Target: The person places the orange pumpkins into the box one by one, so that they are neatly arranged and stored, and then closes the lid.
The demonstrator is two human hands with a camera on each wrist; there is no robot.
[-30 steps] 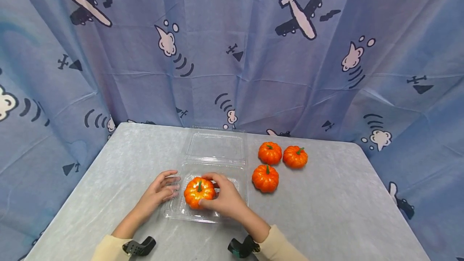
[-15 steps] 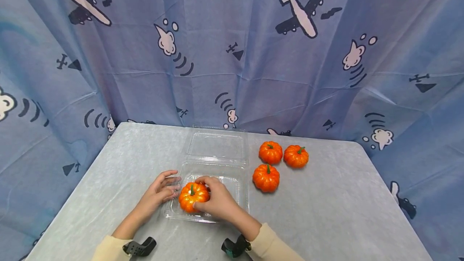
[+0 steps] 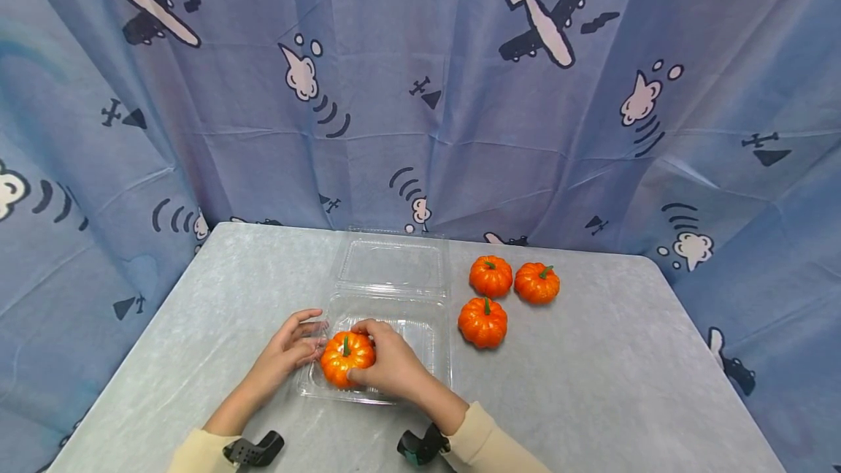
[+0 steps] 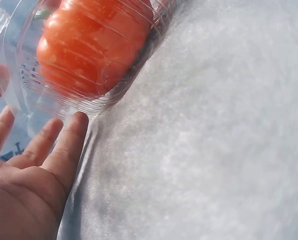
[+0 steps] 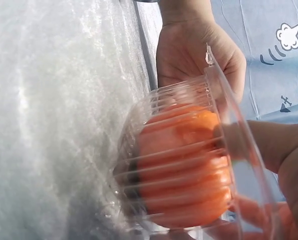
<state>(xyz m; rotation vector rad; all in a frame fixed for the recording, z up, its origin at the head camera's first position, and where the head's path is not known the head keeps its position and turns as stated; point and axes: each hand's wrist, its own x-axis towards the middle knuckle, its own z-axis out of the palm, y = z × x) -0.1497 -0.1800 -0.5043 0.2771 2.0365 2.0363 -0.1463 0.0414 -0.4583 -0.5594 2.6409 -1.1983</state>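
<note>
Pumpkin [image 3: 340, 369] and right hand [image 3: 396, 366] shifted left

Lower left of centre, the left hand [image 3: 282, 351] spreads its fingers apart beside the clear box [image 3: 423, 334]. The pumpkin is inside the box's lower left, clamped between the right hand's thumb and fingers. Right of centre, three others [image 3: 482, 327] sit on the table [image 3: 604, 371].

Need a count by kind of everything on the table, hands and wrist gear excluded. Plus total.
Clear plastic container, open: 1
Orange pumpkins: 4 (one inside the container, in the right hand; three outside it on the table)
Total: 5
</note>
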